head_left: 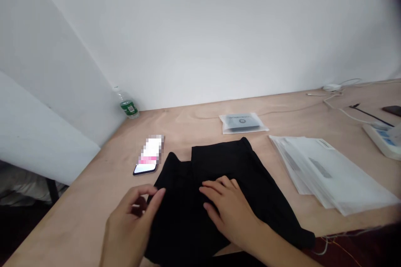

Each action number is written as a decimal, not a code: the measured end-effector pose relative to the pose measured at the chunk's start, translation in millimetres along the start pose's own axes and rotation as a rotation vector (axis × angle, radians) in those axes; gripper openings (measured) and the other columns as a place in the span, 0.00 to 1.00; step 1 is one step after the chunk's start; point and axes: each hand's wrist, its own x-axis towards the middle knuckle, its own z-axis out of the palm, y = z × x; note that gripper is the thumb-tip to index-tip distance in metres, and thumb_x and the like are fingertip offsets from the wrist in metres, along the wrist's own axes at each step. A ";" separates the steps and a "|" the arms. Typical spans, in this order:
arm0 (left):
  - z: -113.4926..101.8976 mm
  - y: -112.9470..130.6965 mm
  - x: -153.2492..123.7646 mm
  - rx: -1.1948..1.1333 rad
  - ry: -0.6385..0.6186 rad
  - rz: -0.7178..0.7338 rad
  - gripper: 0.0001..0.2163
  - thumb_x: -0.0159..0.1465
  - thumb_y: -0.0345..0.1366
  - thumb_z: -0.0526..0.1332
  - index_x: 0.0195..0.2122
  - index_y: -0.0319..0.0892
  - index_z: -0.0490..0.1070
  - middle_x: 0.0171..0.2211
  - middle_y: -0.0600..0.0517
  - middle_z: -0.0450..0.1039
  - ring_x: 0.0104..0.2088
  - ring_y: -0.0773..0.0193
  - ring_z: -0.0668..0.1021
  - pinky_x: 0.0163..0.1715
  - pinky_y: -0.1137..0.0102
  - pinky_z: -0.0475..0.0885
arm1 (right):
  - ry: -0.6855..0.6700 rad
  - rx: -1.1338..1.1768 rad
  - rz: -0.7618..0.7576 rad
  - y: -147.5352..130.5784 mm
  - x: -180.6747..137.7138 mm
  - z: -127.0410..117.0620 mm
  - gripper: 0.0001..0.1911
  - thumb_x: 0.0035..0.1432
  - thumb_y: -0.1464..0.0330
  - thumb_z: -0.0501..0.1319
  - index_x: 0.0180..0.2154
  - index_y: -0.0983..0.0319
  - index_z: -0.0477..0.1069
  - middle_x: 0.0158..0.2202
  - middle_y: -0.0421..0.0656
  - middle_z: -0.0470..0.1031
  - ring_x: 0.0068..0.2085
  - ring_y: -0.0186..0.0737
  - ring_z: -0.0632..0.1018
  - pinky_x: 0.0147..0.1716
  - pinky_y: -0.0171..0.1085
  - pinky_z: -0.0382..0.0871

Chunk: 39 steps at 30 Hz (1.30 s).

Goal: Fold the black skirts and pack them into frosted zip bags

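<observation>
A black garment (225,160), partly folded over itself, lies on the wooden table in front of me; its exact kind cannot be made out. At its left edge my left hand (133,212) has thumb and index finger curled together, pinching the cloth. My right hand (230,208) rests palm down on the middle of the fabric, fingers stretched out and slightly bent. The lower edge of the garment runs toward the table's front and is partly hidden by my right forearm.
Left of the garment lies a lit phone (150,154), with a green-labelled bottle (129,106) behind it. A small packet in a frosted bag (242,123) sits beyond. Several frosted plastic bags (332,171) are stacked right, near a power strip (384,139) and cables.
</observation>
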 end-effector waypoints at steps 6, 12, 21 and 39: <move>63.6 52.3 -39.7 0.075 0.026 0.625 0.07 0.61 0.35 0.55 0.29 0.44 0.71 0.24 0.55 0.72 0.23 0.66 0.72 0.23 0.73 0.65 | 0.146 0.582 0.402 10.3 14.2 -18.3 0.13 0.58 0.62 0.53 0.45 0.57 0.66 0.30 0.39 0.74 0.31 0.37 0.74 0.30 0.35 0.66; 74.1 37.4 -43.8 0.035 0.011 0.630 0.07 0.60 0.37 0.57 0.39 0.44 0.69 0.37 0.50 0.74 0.34 0.61 0.74 0.35 0.66 0.69 | 0.120 0.264 0.436 31.5 17.1 -15.6 0.18 0.52 0.71 0.56 0.47 0.57 0.63 0.28 0.37 0.72 0.28 0.37 0.73 0.30 0.36 0.63; 72.4 30.9 -29.0 0.169 -0.251 -0.047 0.31 0.55 0.53 0.56 0.57 0.44 0.55 0.34 0.48 0.72 0.34 0.51 0.76 0.34 0.58 0.68 | 0.070 -0.162 0.345 27.5 8.1 -9.3 0.16 0.54 0.73 0.54 0.45 0.59 0.66 0.33 0.42 0.75 0.34 0.43 0.73 0.36 0.42 0.60; 106.2 35.2 -51.8 -0.010 -0.088 0.755 0.24 0.54 0.22 0.55 0.52 0.46 0.61 0.50 0.47 0.67 0.51 0.55 0.67 0.48 0.56 0.66 | 0.195 0.202 0.609 44.1 -13.2 -29.8 0.22 0.61 0.57 0.45 0.51 0.58 0.64 0.39 0.43 0.77 0.38 0.44 0.76 0.39 0.42 0.65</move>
